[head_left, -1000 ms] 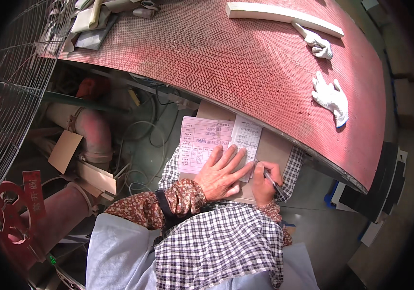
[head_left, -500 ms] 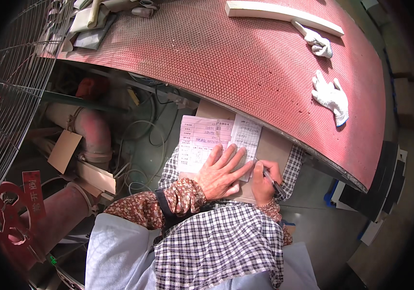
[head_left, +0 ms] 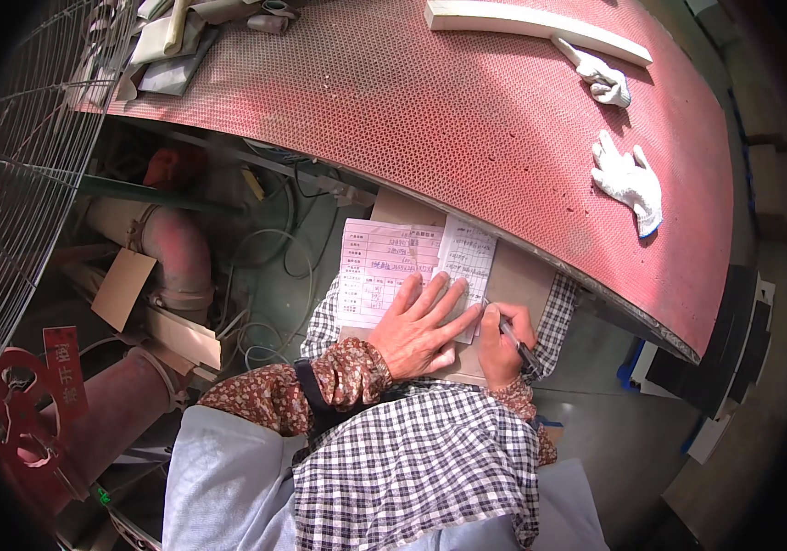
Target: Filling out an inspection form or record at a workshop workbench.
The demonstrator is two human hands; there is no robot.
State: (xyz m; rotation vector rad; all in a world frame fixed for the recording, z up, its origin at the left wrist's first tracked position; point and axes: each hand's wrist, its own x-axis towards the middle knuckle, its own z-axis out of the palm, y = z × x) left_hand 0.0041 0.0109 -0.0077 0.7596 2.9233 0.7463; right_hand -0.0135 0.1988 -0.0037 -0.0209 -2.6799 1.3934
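My left hand (head_left: 419,329) lies flat with fingers spread across a pink printed form (head_left: 379,262) and a narrower white slip (head_left: 468,250) beside it. Both papers rest on a brown board (head_left: 514,275) over my lap. In my right hand (head_left: 502,349) a dark pen (head_left: 524,352) is gripped, its tip at the slip's lower right edge. Handwriting shows on both sheets; my left fingers hide part of them.
A red mesh-topped table (head_left: 467,119) spans the far side, bearing two white gloves (head_left: 630,184), a pale curved bar (head_left: 540,29) and cloth scraps (head_left: 173,55). Left are a wire guard (head_left: 40,165), red pipes (head_left: 118,418) and a valve handwheel (head_left: 22,413).
Almost nothing differs. The view has shifted very slightly, while both hands, the pen and the papers keep nearly the same places.
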